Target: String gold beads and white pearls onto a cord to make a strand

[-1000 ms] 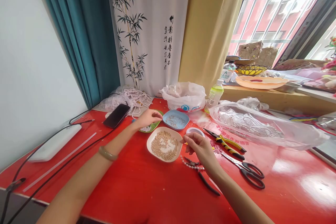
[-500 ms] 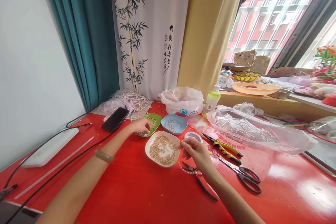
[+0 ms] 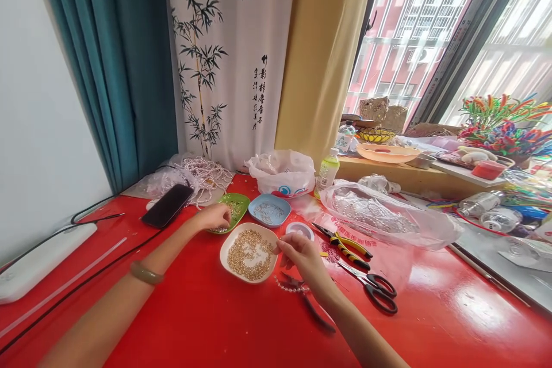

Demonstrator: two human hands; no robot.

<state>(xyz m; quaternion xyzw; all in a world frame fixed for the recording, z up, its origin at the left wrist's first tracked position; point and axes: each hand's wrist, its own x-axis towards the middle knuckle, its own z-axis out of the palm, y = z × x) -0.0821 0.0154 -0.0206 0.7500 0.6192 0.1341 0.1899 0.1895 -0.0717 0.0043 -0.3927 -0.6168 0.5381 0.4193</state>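
My left hand [image 3: 215,217] is at the green dish [image 3: 241,207] of small beads, its fingers drawn together over the near edge; what they pinch, if anything, is hidden. Beside the cream dish [image 3: 224,259] of gold beads, my right hand [image 3: 304,256] pinches thumb against forefinger at the rim. A string of pearly beads [image 3: 293,288] curves below that hand, its thin end seemingly between the fingertips. Under the string lie dark-handled pliers [image 3: 319,315], partly covered by the hand. Behind sits a blue dish [image 3: 271,211] with pale beads.
Yellow-black pliers [image 3: 345,247] and scissors [image 3: 373,287] lie to the right. At the back are a white plastic bag [image 3: 282,175], a bottle [image 3: 328,172] and a clear bag [image 3: 379,213] of strands. A phone [image 3: 167,206] and cables lie left. A white tape roll [image 3: 299,231] is behind my right hand.
The view has turned to the right, so everything sits further left in the picture. Both hands keep nearly the same places at the dishes.
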